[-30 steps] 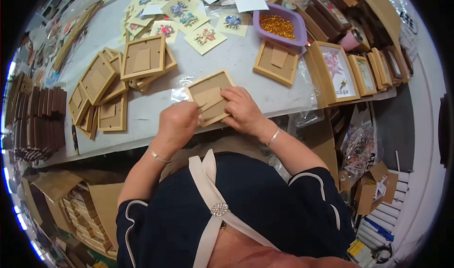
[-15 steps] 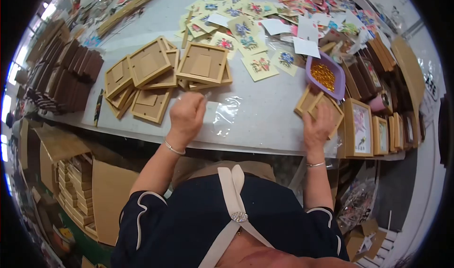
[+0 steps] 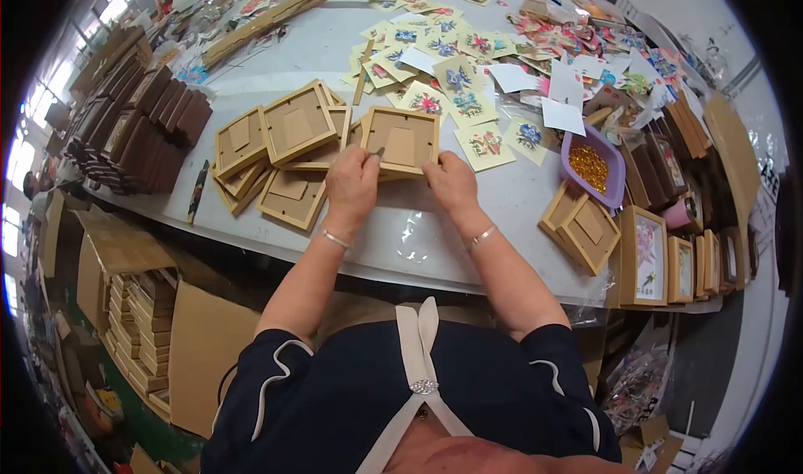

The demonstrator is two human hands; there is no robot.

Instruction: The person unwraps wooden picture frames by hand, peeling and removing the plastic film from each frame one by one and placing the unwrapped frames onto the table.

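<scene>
A light wooden picture frame lies back side up on a pile of similar frames, its brown backing board facing me. My right hand grips its lower right corner between thumb and fingers. At the lower left corner, my left hand is closed against the same frame. A small dark tip pokes out by the left fingers; what it belongs to is hidden in the hand. To the left lie more frames, one stacked on others, also back side up.
Flower picture cards spread across the table beyond. On the right stand a purple basket of small gold pieces, two stacked frames and upright framed pictures. Dark frames and a cutter lie left; an open carton sits below.
My right hand has left the frames beside the purple basket and taken hold of the picture frame's right corner. My left hand has moved up to its left corner. The view has shifted.
</scene>
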